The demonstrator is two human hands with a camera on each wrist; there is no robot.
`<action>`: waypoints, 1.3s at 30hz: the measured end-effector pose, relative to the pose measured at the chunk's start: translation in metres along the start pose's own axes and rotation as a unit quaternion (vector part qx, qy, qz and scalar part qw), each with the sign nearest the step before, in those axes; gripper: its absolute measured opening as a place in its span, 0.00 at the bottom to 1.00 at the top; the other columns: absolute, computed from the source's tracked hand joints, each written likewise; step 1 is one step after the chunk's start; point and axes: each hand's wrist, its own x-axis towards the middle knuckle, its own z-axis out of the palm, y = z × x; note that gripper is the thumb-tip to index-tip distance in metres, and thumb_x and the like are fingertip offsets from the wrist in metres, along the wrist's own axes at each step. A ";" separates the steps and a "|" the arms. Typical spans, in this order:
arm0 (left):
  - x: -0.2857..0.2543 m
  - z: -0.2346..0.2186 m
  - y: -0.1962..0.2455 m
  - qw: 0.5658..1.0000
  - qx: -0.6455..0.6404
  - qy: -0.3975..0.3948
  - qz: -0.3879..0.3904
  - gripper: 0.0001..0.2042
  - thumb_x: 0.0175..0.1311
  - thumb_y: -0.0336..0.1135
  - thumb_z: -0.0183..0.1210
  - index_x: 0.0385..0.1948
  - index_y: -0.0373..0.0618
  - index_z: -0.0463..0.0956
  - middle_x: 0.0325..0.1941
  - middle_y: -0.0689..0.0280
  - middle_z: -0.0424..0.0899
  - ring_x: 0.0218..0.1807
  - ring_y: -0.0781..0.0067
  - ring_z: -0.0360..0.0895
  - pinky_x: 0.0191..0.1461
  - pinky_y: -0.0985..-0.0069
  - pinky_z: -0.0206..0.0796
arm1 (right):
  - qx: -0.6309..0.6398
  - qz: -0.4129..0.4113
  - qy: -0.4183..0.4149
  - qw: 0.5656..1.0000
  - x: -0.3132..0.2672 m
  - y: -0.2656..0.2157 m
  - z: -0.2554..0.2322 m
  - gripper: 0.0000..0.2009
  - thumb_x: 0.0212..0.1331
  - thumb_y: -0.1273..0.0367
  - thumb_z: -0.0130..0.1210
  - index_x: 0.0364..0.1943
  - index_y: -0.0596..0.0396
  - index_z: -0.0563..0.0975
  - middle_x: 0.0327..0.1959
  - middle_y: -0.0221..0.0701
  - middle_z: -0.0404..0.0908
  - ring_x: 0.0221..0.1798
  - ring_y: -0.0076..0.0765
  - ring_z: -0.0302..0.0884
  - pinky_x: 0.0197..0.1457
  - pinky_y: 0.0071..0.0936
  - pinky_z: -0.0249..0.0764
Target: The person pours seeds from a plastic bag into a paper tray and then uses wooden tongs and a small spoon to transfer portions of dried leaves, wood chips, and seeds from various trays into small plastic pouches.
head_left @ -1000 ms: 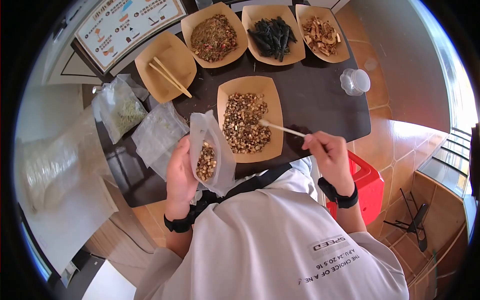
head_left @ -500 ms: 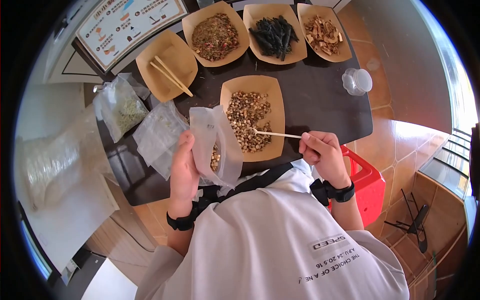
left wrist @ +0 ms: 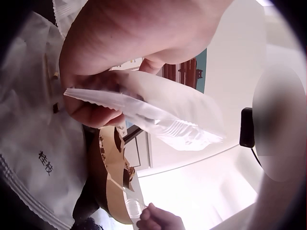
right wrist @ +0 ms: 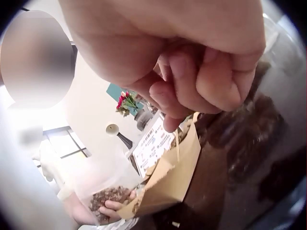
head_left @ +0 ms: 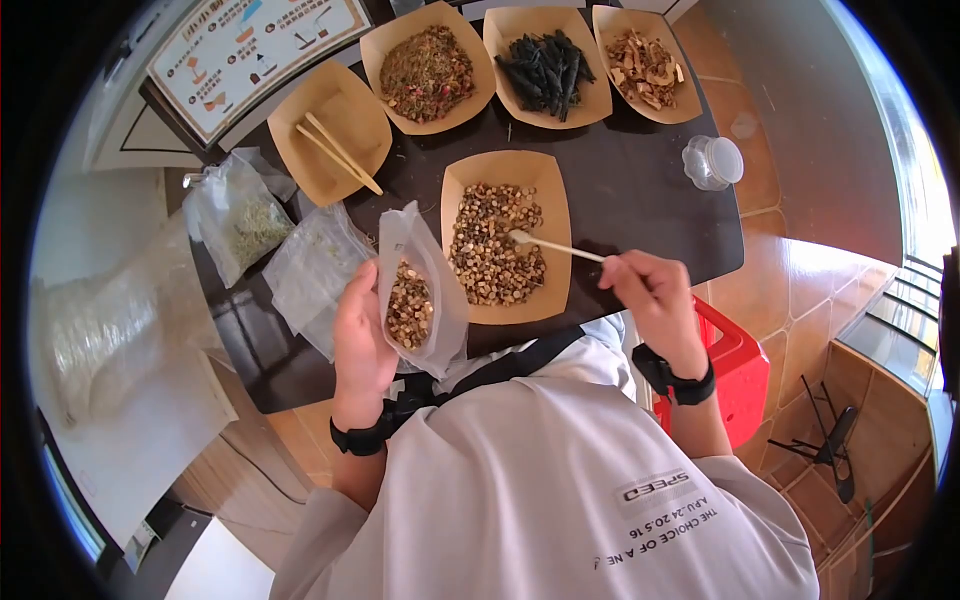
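In the head view the left hand [head_left: 362, 345] holds a translucent bag [head_left: 440, 300] upright with its mouth open, and brown-and-tan chopped pieces [head_left: 409, 308] lie inside. The right hand [head_left: 655, 305] pinches the end of a thin pale scoop [head_left: 560, 247]. The scoop's tip is over the same kind of pieces [head_left: 495, 262] in the middle paper tray [head_left: 553, 200]. The left wrist view shows the left hand's curled fingers [left wrist: 93, 115] gripping the bag's edge [left wrist: 158, 117]. Curled fingers [right wrist: 192, 91] of the right hand show in the right wrist view.
Along the table's far side stand paper trays with wooden tongs [head_left: 340, 155], reddish-green herbs [head_left: 428, 72], black strips [head_left: 546, 75] and brown slices [head_left: 645, 70]. More bags [head_left: 240, 225] lie at the left; a clear jar [head_left: 712, 163] stands right. A red stool [head_left: 735, 385] is beside the table.
The bag turned towards the tray and then back, so its contents show again. The scoop's tip dipped lower among the pieces and has risen slightly; the right hand tilted with it.
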 end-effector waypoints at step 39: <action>-0.010 0.006 -0.005 0.994 0.101 -0.028 0.018 0.21 0.77 0.47 0.40 0.58 0.40 0.68 0.58 0.62 0.77 0.60 0.72 0.72 0.65 0.73 0.61 | 0.259 0.150 -0.129 0.945 0.021 0.015 0.005 0.18 0.71 0.66 0.52 0.22 0.63 0.76 0.14 0.18 0.62 0.17 0.13 0.51 0.20 0.19 0.46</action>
